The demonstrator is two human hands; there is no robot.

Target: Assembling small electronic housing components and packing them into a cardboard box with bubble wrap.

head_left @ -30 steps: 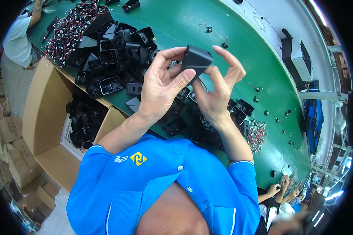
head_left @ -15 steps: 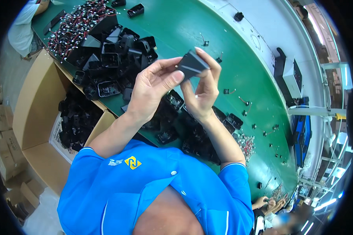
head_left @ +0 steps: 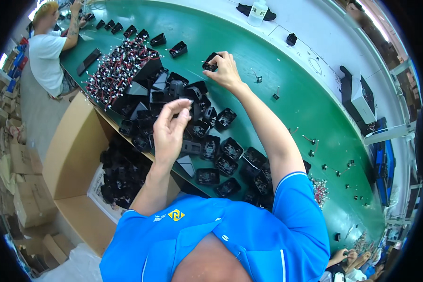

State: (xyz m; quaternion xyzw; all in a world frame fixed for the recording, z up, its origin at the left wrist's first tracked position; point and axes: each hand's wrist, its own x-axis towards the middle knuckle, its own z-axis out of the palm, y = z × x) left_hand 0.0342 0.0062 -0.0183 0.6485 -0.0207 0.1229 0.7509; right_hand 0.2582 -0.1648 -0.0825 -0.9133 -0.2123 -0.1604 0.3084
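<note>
My right hand (head_left: 227, 71) is stretched out over the green table, fingers gripping a small black plastic housing (head_left: 210, 63) at or just above the surface. Its open, hollow side is partly in view. Closer to me, my left hand (head_left: 170, 129) hovers over a pile of similar black housings (head_left: 210, 146). Thumb and fingers there are pinched together, and a tiny bit shows at the tips, too small to name. Beyond my left hand lies a heap of red and black wires with white connectors (head_left: 120, 70).
Black housings stand in a row (head_left: 158, 39) along the far left. A cardboard box (head_left: 70, 155) with black parts stands at the table's near edge. Small wired parts (head_left: 276, 96) are scattered rightward. A person (head_left: 49, 51) sits far left; a white bottle (head_left: 257, 12) stands at the back.
My hands, together on the black housing before, are now apart. The right has carried it away from me; the left has let go and drawn back. The view has shifted too.
</note>
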